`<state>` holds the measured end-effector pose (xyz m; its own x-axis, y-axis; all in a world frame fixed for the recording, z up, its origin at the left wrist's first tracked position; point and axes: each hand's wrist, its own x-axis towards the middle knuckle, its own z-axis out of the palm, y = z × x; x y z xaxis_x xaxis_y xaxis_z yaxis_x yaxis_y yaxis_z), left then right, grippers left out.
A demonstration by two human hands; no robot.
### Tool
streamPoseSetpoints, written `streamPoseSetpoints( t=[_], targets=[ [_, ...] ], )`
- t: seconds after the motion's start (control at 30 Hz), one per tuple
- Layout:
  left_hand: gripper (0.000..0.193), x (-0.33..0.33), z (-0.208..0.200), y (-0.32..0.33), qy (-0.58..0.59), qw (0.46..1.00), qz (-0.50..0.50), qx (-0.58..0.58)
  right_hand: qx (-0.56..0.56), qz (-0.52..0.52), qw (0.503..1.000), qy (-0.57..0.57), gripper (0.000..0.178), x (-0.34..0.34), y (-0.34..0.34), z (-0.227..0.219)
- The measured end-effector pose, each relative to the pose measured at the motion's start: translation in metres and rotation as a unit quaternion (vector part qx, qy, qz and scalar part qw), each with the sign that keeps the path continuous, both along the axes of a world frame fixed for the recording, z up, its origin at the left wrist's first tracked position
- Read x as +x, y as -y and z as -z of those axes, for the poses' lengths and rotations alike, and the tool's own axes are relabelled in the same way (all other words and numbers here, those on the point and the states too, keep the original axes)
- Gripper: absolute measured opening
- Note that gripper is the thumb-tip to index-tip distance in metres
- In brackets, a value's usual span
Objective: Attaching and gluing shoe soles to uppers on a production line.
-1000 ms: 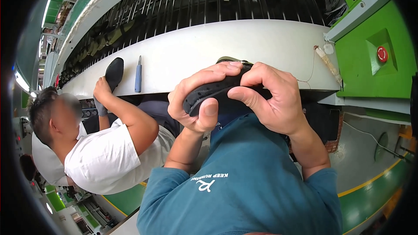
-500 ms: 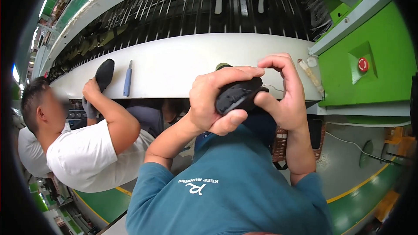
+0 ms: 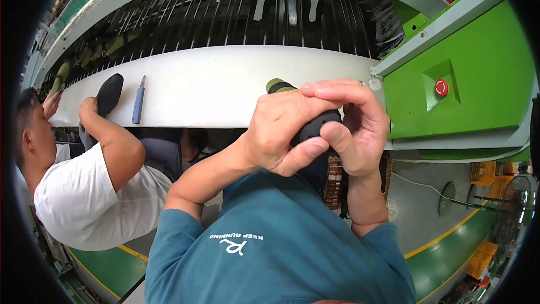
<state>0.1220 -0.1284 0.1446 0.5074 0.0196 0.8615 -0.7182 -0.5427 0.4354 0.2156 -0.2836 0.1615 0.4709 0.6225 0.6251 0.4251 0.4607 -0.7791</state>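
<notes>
Both my hands wrap around a black and olive shoe (image 3: 316,128) in front of the white work surface. My left hand (image 3: 277,129) grips it from the left, thumb along the near side. My right hand (image 3: 361,123) cups the right end, its thumb pressed on the black part and its fingers over the back of my left hand. Beyond my left knuckles an olive end with a black band sticks out. Most of the shoe is hidden by my fingers.
The white work surface (image 3: 191,90) borders a rack of metal rods (image 3: 225,17) carrying two pale sole-shaped pieces. A blue-handled knife (image 3: 138,104) lies left. A co-worker (image 3: 101,191) there holds a black sole-shaped piece (image 3: 109,94). A green panel (image 3: 478,79) with a red button stands right.
My right hand has moved in from beside the shoe and closed on its end, touching my left hand. The view has turned to the right.
</notes>
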Motion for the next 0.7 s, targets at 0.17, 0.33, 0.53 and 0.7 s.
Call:
streamPoseSetpoints(
  t=[0.17,0.33,0.53,0.7],
  targets=[
    [0.051,0.0,0.006,-0.012,-0.033,0.999,-0.004,-0.017,-0.024,-0.047,0.996,-0.073,0.051,0.007,-0.011,0.005],
    [0.068,-0.01,0.009,-0.014,-0.062,0.997,-0.004,-0.034,0.005,-0.11,0.984,-0.142,0.051,0.006,-0.017,0.016],
    [0.071,-0.013,0.007,-0.019,-0.051,0.998,-0.011,-0.017,0.013,-0.083,0.991,-0.104,0.052,0.002,-0.024,0.021],
    [0.055,-0.009,0.011,-0.023,-0.023,0.999,-0.003,-0.023,0.038,-0.074,0.993,-0.079,0.052,0.007,-0.03,0.022]
  ],
)
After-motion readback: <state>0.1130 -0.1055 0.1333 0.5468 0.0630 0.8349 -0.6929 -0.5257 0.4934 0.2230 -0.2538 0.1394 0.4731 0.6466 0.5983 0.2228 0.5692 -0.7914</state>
